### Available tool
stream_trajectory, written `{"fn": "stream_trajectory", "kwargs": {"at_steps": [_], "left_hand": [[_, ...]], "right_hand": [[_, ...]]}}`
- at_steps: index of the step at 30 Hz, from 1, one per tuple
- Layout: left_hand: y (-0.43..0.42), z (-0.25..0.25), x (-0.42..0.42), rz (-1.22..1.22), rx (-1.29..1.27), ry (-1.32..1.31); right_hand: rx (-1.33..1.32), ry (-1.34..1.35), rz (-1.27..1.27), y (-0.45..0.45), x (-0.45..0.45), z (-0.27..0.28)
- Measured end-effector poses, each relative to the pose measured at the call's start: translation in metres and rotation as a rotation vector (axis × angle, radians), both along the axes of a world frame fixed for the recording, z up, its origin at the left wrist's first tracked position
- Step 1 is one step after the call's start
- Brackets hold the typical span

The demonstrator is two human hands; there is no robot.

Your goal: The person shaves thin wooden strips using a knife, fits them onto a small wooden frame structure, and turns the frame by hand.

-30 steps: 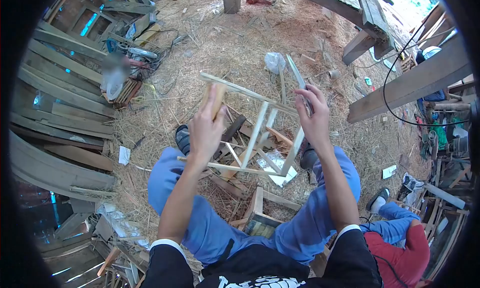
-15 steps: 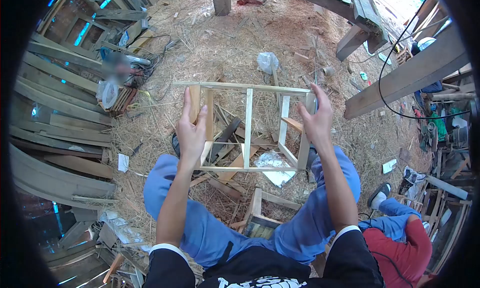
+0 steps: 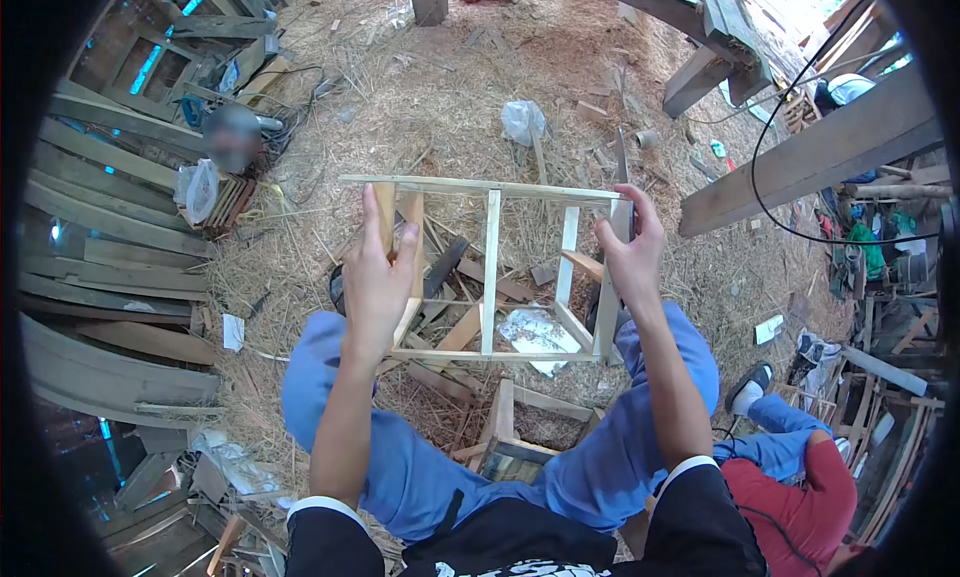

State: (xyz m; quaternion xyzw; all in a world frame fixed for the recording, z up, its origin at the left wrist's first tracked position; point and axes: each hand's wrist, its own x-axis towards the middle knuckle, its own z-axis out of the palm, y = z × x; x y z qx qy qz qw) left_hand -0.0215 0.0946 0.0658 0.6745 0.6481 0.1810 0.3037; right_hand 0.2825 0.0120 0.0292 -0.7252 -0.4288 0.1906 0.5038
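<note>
Between my knees I hold up a small open wooden frame (image 3: pixel 492 277) made of thin pale strips, with one upright bar near its middle. My left hand (image 3: pixel 376 282) grips its left side, fingers along the outer board and thumb on the inner face. On the opposite side my right hand (image 3: pixel 634 252) is closed around the upper right corner. Beneath the frame lie dark wood offcuts (image 3: pixel 445 267) and a white sheet (image 3: pixel 540 332) dusted with debris. A second wooden piece (image 3: pixel 548 402), partly hidden by my legs, stands on the ground closer to me.
Shavings and straw cover the ground. Stacked boards (image 3: pixel 120 267) line the left side. A thick timber beam (image 3: pixel 800 162) slants across the right, with a black cable hanging near it. A person in a red top (image 3: pixel 785 502) sits at lower right. A plastic bag (image 3: pixel 522 123) lies ahead.
The frame has dropped slightly in view, its near edge now lower, with both hands still on it. The whole view has shifted a little to the left.
</note>
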Motion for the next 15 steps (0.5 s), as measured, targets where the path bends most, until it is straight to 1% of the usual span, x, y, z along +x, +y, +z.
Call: {"fn": "stream_trajectory", "kwargs": {"at_steps": [1,3,5,8,11,13,14,15], "left_hand": [[-0.001,-0.001,0.003,0.0,0.019,-0.008],[0.0,-0.015,0.005,-0.002,0.136,-0.059],[0.004,-0.044,0.005,-0.01,0.335,-0.143],[0.0,-0.019,0.015,0.045,0.191,-0.293],[0.003,-0.023,0.015,0.088,0.117,-0.247],[0.001,-0.025,0.016,0.09,0.223,-0.136],[0.0,-0.025,0.017,0.092,0.276,-0.08],[-0.001,-0.023,0.019,0.112,0.269,-0.11]], "right_hand": [[0.016,0.0,-0.007,0.002,0.0,0.002],[-0.002,0.023,-0.042,0.006,0.0,0.008],[-0.003,0.017,-0.058,0.01,0.001,0.009],[-0.001,-0.08,-0.058,0.013,0.003,0.011],[-0.035,-0.231,-0.06,0.01,-0.004,0.021],[-0.053,-0.299,-0.056,0.009,-0.008,0.021],[-0.074,-0.282,-0.055,0.009,-0.008,0.021],[-0.094,-0.266,-0.053,0.01,-0.008,0.022]]}}
